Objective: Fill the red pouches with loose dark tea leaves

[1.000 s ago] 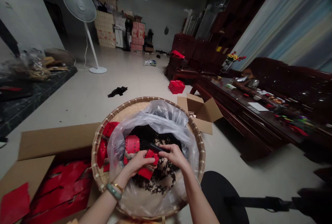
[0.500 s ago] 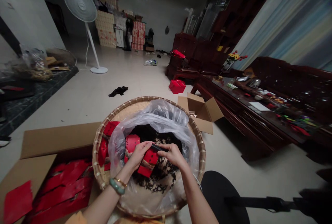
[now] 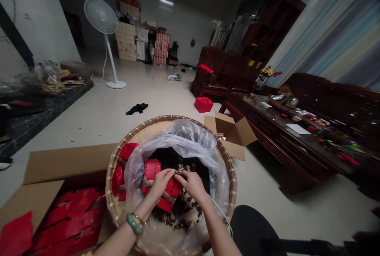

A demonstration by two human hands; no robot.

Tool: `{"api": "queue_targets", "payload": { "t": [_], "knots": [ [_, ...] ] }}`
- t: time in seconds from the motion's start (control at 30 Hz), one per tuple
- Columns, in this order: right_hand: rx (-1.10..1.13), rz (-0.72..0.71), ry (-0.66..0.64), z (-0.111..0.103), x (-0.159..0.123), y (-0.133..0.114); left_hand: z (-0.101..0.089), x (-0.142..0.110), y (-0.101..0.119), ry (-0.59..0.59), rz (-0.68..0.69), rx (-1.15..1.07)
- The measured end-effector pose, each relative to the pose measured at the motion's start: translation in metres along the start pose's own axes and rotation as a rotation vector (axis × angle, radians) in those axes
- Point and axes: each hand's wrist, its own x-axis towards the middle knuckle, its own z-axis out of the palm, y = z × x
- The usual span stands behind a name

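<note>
Head view: our left fingers (image 3: 170, 174) and right fingers (image 3: 184, 177) have closed together, pinching the now mostly hidden black strip (image 3: 177, 173). We judge work centred there, over the red packet (image 3: 172, 188) in the bamboo basket (image 3: 162, 118).

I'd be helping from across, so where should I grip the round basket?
Probably the basket's far rim, reached over from outside: that curve stands uncovered, with floor beyond; the plastic bag sits inside, and a cardboard box crowds one side.
</note>
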Motion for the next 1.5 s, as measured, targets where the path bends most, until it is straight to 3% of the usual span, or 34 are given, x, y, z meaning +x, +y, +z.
{"api": "queue_targets", "payload": {
  "t": [0.6,0.83,0.93,1.17,1.5],
  "knots": [
    [-0.05,-0.012,0.006,0.006,0.006,0.005,0.0,0.002,0.003,0.01,0.006,-0.004],
    [-0.13,0.054,0.017,-0.002,0.005,0.009,-0.005,0.004,0.01,0.042,0.056,0.07],
    [-0.131,0.045,0.015,-0.004,0.003,0.011,-0.008,0.007,0.012,0.025,0.013,0.062],
    [0.135,0.054,0.112,-0.003,0.005,0.017,-0.015,0.003,0.017,-0.293,-0.151,0.125],
    [0.832,0.278,-0.141,-0.005,0.003,0.034,-0.02,0.003,0.016,-0.383,-0.17,0.214]
  ]
}}
